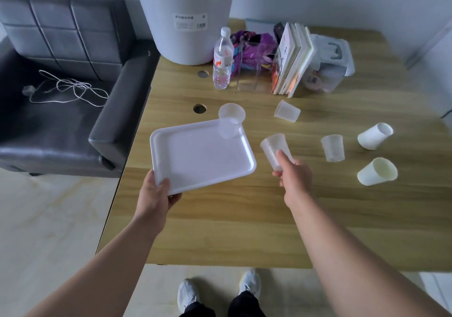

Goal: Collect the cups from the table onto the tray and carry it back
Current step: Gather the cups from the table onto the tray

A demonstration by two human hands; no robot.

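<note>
Cups lie scattered over the wooden table (220, 219), and we hold two things above it. Our left hand (156, 194) is closed on the near corner of the white tray (195, 160), thumb on the rim and fingers beneath; the tray is tilted and turned at an angle, its far end over the table. One frosted cup (230, 123) stands upright in the tray's far right corner. Our right hand (296, 177) is wrapped around the base of a clear cup (275, 150), thumb across the front, the cup tipped with its mouth toward the tray and just beside the tray's right edge (not touching it, as far as we can tell).

Four cups remain on the table to the right: a clear one (287, 111) lying near the books (291, 60); a clear one upside down (332, 148) beyond our right hand; a white one (375, 135) and a cream one (378, 171) tipped over, well apart from the tray. Behind stand a water bottle (222, 60), a grey bin (186, 16) and a purple bag (254, 50); a black sofa (61, 84) sits left of the table.
</note>
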